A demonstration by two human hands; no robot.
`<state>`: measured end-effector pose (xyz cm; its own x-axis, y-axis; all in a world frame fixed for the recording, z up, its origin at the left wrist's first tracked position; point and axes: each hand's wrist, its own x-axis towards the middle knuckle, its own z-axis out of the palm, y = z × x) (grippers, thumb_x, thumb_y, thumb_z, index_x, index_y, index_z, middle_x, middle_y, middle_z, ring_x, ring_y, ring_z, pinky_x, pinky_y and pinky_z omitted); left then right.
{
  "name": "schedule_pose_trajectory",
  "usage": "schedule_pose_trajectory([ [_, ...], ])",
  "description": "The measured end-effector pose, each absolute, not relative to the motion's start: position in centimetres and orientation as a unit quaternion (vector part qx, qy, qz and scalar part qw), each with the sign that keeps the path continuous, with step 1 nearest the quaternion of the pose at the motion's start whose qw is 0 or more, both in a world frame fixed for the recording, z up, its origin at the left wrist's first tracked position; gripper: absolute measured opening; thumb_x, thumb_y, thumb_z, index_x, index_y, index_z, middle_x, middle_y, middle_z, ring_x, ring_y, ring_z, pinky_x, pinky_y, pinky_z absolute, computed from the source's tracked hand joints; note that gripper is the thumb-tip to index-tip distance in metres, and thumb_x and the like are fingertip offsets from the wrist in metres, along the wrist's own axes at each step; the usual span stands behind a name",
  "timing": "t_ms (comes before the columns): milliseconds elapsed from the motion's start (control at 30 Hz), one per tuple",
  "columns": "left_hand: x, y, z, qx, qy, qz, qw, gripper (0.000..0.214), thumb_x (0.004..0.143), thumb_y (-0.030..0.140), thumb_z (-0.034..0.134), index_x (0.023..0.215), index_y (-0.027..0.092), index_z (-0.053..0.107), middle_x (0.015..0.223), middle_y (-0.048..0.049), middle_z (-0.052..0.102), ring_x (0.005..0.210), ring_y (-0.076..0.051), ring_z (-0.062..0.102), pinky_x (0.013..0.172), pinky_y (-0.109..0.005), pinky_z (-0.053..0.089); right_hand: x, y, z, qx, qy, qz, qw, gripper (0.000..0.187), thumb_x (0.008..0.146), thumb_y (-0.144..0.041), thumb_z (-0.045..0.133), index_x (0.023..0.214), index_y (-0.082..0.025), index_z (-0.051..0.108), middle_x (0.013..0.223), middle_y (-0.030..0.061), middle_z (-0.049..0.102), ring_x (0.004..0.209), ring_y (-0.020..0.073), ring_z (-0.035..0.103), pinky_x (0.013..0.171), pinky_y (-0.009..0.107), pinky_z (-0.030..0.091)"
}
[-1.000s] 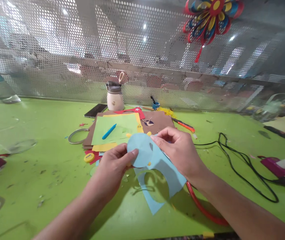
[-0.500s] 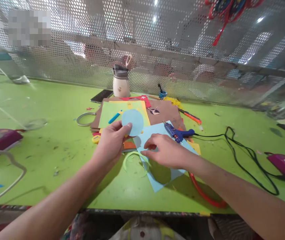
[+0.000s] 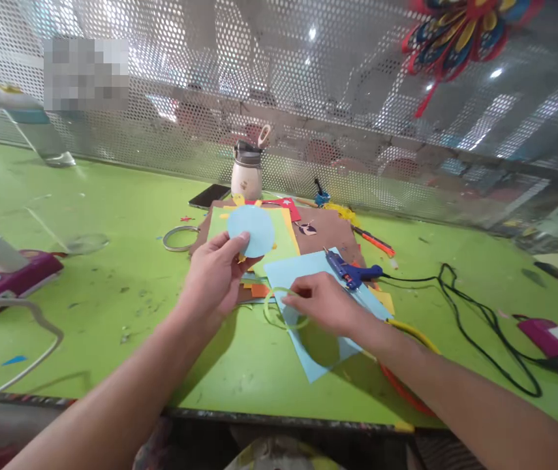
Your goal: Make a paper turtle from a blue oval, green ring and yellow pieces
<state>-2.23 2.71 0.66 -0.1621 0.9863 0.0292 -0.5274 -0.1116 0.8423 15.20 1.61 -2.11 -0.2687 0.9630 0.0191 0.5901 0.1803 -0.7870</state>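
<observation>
My left hand pinches a light blue paper circle and holds it up above the green table. My right hand is closed on a thin green paper ring and lifts it off the light blue paper sheet, which has a round hole cut in it. A blue hot glue gun lies on that sheet, just behind my right hand.
A stack of coloured paper on brown card lies behind my hands, with a cream bottle, a phone and a tape ring. A black cord runs right. Pink tools sit at both table ends. Perforated metal screen behind.
My left hand has lifted the blue circle away from the sheet. My right hand has let go of the sheet, now flat on the table, and picked up the green ring.
</observation>
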Motion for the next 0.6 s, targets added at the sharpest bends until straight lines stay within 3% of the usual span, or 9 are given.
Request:
schedule_pose_trajectory([
  [200, -4.2, 2.9, 2.4, 0.261, 0.341, 0.738, 0.521, 0.011, 0.079, 0.012, 0.067, 0.072, 0.02, 0.065, 0.085, 0.0046, 0.07, 0.089, -0.011, 0.062, 0.083, -0.02, 0.054, 19.6, 3.1, -1.4, -0.528, -0.559, 0.456, 0.448, 0.036, 0.073, -0.049, 0.07, 0.07, -0.013, 0.069, 0.056, -0.0009, 0.061, 0.046, 0.0092, 0.051, 0.044, 0.022, 0.036],
  [333, -4.0, 2.3, 3.4, 0.279, 0.333, 0.718, 0.543, 0.011, 0.085, 0.014, 0.064, 0.087, 0.023, 0.069, 0.099, 0.0088, 0.073, 0.102, -0.01, 0.061, 0.092, -0.018, 0.052, 21.2, 3.4, -0.2, -0.473, -0.495, 0.497, 0.534, 0.042, 0.07, -0.053, 0.075, 0.076, -0.012, 0.07, 0.06, -0.0006, 0.062, 0.049, 0.0089, 0.054, 0.046, 0.021, 0.04],
  [467, -1.8, 1.1, 3.0, 0.322, 0.344, 0.585, 0.661, 0.011, 0.074, 0.01, 0.075, 0.085, 0.013, 0.074, 0.087, -0.0071, 0.076, 0.079, -0.018, 0.069, 0.073, -0.027, 0.06, 20.4, 2.3, 1.3, -0.41, -0.476, 0.545, 0.555, 0.039, 0.069, -0.051, 0.078, 0.075, -0.013, 0.073, 0.063, 0.0017, 0.066, 0.054, 0.0105, 0.058, 0.049, 0.023, 0.044],
  [600, -0.3, 0.5, 2.2, 0.381, 0.279, 0.505, 0.722, 0.018, 0.078, 0.02, 0.075, 0.096, 0.016, 0.076, 0.088, -0.0072, 0.077, 0.076, -0.017, 0.069, 0.072, -0.026, 0.057, 18.7, 1.2, 1.5, -0.37, -0.466, 0.594, 0.541, 0.035, 0.071, -0.048, 0.078, 0.076, -0.014, 0.075, 0.065, 0.0034, 0.068, 0.055, 0.0121, 0.06, 0.052, 0.025, 0.047],
])
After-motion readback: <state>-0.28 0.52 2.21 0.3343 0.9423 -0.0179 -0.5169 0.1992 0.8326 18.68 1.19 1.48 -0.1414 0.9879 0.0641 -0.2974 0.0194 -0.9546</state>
